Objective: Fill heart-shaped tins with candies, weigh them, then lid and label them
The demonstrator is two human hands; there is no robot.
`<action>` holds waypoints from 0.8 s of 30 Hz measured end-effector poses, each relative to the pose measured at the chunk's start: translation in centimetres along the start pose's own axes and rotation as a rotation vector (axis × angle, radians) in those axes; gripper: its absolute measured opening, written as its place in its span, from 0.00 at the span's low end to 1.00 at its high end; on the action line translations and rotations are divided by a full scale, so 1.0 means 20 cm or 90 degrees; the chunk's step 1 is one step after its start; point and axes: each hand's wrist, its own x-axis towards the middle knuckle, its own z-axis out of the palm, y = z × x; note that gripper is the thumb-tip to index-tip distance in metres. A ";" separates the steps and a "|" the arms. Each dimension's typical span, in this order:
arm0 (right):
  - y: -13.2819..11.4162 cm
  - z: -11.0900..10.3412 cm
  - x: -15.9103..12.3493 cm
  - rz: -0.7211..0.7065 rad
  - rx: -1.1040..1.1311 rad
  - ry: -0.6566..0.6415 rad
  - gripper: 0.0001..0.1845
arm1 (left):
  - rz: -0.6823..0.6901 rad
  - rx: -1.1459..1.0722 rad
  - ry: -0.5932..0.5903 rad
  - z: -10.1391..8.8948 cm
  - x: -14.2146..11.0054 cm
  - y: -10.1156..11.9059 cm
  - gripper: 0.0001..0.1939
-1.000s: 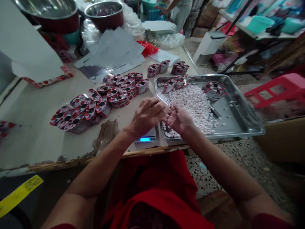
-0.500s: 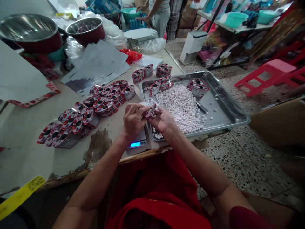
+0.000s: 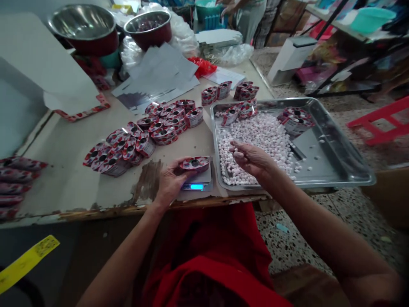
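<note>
one patterned packet (image 3: 200, 166) lies right of the left hand (image 3: 171, 179) and left of the right hand (image 3: 251, 158), at the small scale (image 3: 206, 181) with its lit display; its long axis runs left to right across the person's front, its dark mouth facing up; whether its base rests on the scale or hangs just above, i cannot tell; the left hand is the nearer, its thumb and fingers closed about the packet's left end; the right hand is well apart from it, over the near left part of the metal tray (image 3: 345, 170), fingers curled close together above the white pellets (image 3: 255, 125); a pellet shows at the fingertips, but whether it is pinched i cannot tell; counts: one scale, one tray, pellets too many to number; on the table (image 3: 76, 192), roughly eight or nine packets in the left cluster (image 3: 118, 168) and about as many in the middle cluster (image 3: 164, 136), overlaps hiding some; about four in the far row (image 3: 209, 97); inside the tray, two at the far left corner and seemingly two farther right; behind, two metal bowls (image 3: 148, 36)
</note>
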 end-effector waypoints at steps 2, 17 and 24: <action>-0.01 0.03 0.01 0.003 -0.033 -0.004 0.09 | 0.055 0.039 0.031 -0.05 -0.02 0.01 0.38; -0.05 0.37 -0.03 0.000 -0.241 -0.033 0.10 | 0.141 0.198 0.321 -0.38 -0.12 0.28 0.13; -0.04 0.42 -0.03 -0.006 -0.368 -0.121 0.03 | 0.194 0.242 0.266 -0.40 -0.14 0.36 0.11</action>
